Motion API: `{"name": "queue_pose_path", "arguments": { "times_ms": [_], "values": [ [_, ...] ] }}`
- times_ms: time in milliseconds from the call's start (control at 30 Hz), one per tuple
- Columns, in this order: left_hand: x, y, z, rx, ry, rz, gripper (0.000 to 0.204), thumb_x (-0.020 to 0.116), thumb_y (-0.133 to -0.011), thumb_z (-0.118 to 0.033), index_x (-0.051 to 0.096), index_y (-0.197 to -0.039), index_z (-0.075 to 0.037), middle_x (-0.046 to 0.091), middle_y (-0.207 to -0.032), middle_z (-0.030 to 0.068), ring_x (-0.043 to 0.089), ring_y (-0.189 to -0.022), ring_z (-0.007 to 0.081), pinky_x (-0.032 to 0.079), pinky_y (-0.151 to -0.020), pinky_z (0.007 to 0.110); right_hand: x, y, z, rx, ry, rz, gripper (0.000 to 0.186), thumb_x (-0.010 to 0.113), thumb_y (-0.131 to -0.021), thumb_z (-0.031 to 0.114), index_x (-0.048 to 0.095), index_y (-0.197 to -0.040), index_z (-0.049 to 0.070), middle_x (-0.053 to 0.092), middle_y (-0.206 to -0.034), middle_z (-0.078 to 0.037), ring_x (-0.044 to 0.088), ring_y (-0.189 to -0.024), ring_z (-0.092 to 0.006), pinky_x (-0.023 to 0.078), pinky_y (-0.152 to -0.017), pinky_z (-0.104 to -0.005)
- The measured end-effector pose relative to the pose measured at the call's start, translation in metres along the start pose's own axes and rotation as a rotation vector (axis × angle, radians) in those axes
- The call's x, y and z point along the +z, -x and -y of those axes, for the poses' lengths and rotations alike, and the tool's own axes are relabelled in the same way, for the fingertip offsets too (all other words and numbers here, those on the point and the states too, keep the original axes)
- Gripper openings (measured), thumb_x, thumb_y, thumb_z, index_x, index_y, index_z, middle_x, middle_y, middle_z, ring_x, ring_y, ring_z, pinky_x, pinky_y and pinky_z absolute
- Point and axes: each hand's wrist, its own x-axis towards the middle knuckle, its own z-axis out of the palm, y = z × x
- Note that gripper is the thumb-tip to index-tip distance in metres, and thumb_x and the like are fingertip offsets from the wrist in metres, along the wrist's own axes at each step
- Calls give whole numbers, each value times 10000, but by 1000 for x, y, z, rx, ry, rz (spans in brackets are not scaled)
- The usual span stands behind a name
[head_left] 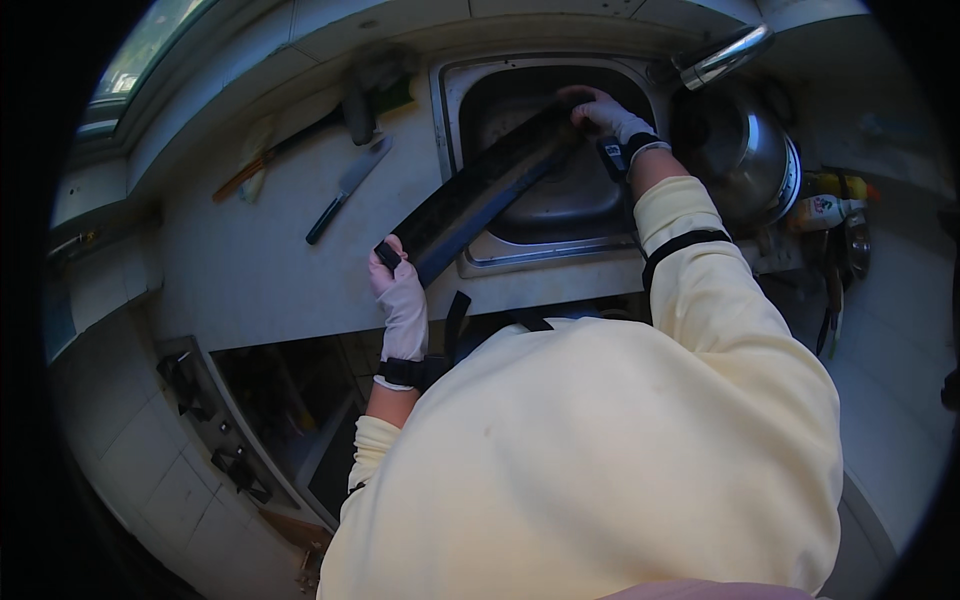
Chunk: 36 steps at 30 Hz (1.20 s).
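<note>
Between my two hands I hold a long, dark, glossy trough-like panel [485,190], tilted across the left side of the steel sink [575,215]. My left hand [393,270], in a pale glove with bare fingertips, is closed on the panel's near-left end, over the counter. At the far-right end, above the basin, my right hand [603,113] grips the edge, its thumb on top. The underside of the panel is hidden, and so are some of my fingers. A kitchen knife [348,190] with a dark handle lies on the counter, left of the panel.
A chrome tap [725,58] juts out at the back right. Beside the sink stands a round, shiny metal pot [745,165], with bottles [828,208] further right. Long-handled tools [280,150] lie at the back left. A stove [215,425] sits at the lower left.
</note>
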Motion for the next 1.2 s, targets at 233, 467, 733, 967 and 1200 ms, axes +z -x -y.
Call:
{"name": "queue_pose_path", "arguments": {
  "times_ms": [233,467,733,967,1200],
  "values": [
    [28,17,13,14,-167,-82,141,559,-1004,8,665,-1074,-53,632,-964,19,604,-851,137,513,-819,297,-17,9,-20,39,-358,-151,597,619,-882,6,723,-1418,246,701,-1140,-43,646,-1126,-242,590,-869,-494],
    [54,24,22,11,-178,-157,112,570,-1005,-3,668,-1028,-51,644,-908,24,617,-804,145,524,-789,310,11,33,-50,148,-121,-580,537,762,-859,76,680,-1389,79,712,-1219,-112,640,-1229,-291,547,-1054,-460],
    [69,37,11,58,-247,-14,325,711,-1020,-121,597,-1300,-2,686,-1214,150,682,-1077,251,547,-949,358,93,71,-63,420,-579,-87,247,783,-1007,280,700,-1221,188,617,-1301,-88,680,-1054,-257,636,-835,-363],
    [72,52,-33,155,-545,168,787,824,-995,-402,487,-1603,-34,603,-1536,243,642,-1324,395,501,-1154,463,104,61,-77,363,-320,-87,497,737,-1017,401,656,-1403,99,700,-1290,-143,688,-1167,-260,585,-1014,-396],
    [60,51,-34,312,-636,671,817,866,-914,-573,638,-1536,-95,755,-1366,193,708,-1258,384,549,-1110,468,57,72,-58,221,142,-94,437,729,-959,421,779,-1186,52,751,-1094,-128,700,-1047,-278,543,-958,-397]
  ]
}}
